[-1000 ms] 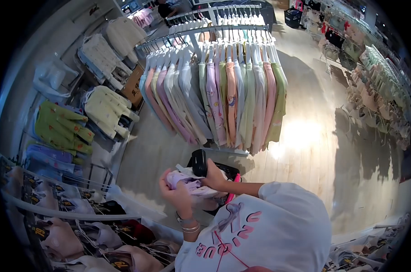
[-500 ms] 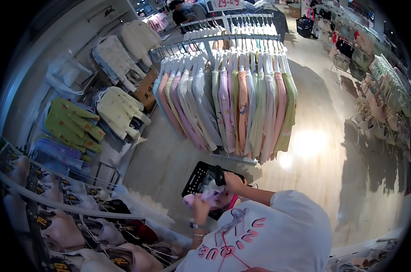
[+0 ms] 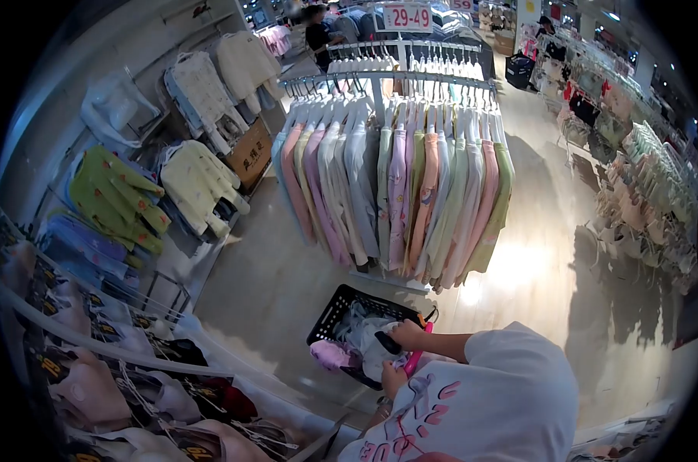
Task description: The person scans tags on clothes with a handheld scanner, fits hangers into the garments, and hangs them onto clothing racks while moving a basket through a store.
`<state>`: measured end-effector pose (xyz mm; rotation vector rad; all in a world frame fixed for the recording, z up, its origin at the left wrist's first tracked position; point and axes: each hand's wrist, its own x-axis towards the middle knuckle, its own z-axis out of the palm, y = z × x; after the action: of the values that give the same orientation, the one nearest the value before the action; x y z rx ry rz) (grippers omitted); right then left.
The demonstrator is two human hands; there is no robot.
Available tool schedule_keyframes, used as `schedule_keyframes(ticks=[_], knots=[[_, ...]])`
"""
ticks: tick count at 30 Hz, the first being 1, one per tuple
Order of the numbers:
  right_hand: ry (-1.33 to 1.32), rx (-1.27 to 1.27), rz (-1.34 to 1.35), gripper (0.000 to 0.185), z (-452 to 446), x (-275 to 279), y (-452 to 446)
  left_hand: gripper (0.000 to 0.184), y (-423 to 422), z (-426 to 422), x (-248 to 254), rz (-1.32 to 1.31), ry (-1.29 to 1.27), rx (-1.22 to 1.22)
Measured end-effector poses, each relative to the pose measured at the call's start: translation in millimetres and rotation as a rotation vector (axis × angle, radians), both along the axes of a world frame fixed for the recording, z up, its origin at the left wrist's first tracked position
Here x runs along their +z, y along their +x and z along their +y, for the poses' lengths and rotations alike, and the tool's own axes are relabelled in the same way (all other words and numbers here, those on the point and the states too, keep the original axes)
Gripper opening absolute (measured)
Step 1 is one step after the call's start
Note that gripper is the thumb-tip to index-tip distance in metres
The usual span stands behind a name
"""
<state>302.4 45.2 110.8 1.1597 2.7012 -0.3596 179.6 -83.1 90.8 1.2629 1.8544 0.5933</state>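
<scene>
A black perforated shopping basket [image 3: 338,302] stands just in front of me, with whitish-grey translucent items [image 3: 363,333] bunched inside. A purple patterned cloth [image 3: 333,354] hangs over its left side. My right hand [image 3: 407,336] is closed round a dark, rounded object [image 3: 387,343] above the contents; its kind is unclear. Close below it, my left hand [image 3: 393,378] is closed at the basket's near side, beside a pink handle-like strip [image 3: 415,360]. What its fingers hold is hidden.
A rack of pastel long-sleeved tops [image 3: 399,200] stands ahead. Bras on display [image 3: 95,385] line the lower left, and tops [image 3: 118,192] hang along the left wall. More underwear racks [image 3: 641,185] are on the right. Another person [image 3: 318,38] is at the back left.
My left hand has left the purple cloth and moved right, beside the pink strip. My right hand moved slightly lower with the dark object. The purple cloth now hangs at the basket's left side.
</scene>
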Motion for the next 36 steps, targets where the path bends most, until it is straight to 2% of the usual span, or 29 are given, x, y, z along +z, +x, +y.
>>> schedule_keyframes(ticks=[6,9,14,21,24,27,30,31,34,36], knots=[[-0.041,-0.011,-0.087,0.030,-27.9,17.5,16.0,0.033,11.7,-28.0,-4.7,-0.137,0.142,-0.040],[-0.083,-0.069,-0.053,0.040,-42.3,8.2,26.9,0.030,18.7,-37.7,12.5,-0.171,0.141,-0.053],[-0.068,-0.136,-0.074,0.040,-72.6,7.4,36.4,0.028,18.4,-55.1,0.3,-0.202,0.192,-0.121],[-0.125,-0.269,-0.016,0.037,-112.8,-2.3,30.9,0.023,-9.0,-67.4,12.0,-0.192,0.172,-0.238],[-0.319,-0.370,0.061,0.042,-126.8,7.7,26.1,0.021,-20.7,-71.2,24.7,-0.102,0.219,-0.244],[-0.624,-0.372,0.129,0.048,-128.2,-37.0,24.1,0.020,-39.4,-72.4,0.7,-0.061,0.281,-0.225],[-0.567,-0.451,0.189,0.055,-139.0,-48.6,29.0,0.020,-28.7,-67.2,51.3,0.085,0.225,-0.155],[-0.476,-0.465,0.306,0.065,-147.3,-33.0,38.2,0.021,-30.8,-64.9,42.3,0.130,0.190,-0.108],[-0.456,-0.471,0.364,0.074,-165.2,-11.2,57.5,0.020,-15.2,-65.8,17.4,0.357,0.246,-0.055],[-0.469,-0.508,0.411,0.073,-180.2,-31.9,56.5,0.020,-3.8,-63.2,22.4,0.457,0.183,-0.064]])
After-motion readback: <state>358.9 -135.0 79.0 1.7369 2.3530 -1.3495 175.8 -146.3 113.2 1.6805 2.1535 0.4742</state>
